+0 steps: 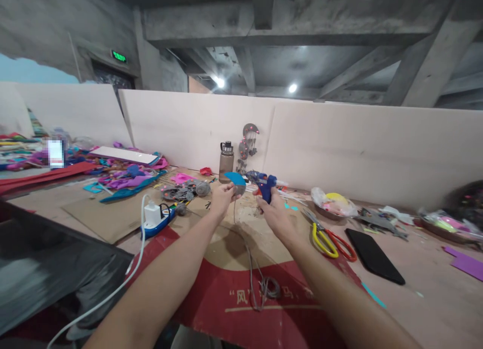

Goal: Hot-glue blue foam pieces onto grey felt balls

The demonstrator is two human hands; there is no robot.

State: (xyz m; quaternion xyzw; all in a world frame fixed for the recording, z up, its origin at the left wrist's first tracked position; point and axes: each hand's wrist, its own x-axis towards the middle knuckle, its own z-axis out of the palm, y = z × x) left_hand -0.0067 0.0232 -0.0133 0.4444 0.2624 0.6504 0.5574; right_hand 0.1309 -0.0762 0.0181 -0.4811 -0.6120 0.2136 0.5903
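My left hand point(221, 198) is closed on a small craft piece point(235, 182) with a blue half-round top and a grey underside, held up above the worktable. My right hand point(274, 214) grips a blue hot glue gun point(264, 184) by its handle, its nozzle pointing left toward the craft piece, close to it. A grey cord point(252, 268) runs from the hands down to a loose coil on the red cardboard point(234, 298).
Yellow and red scissors point(328, 238) and a black phone point(374, 256) lie right of my hands. A power strip with a white charger point(156, 219) sits at left, a brown bottle point(226, 161) behind. Foam scraps, grey ornaments and dishes litter the table before a white partition.
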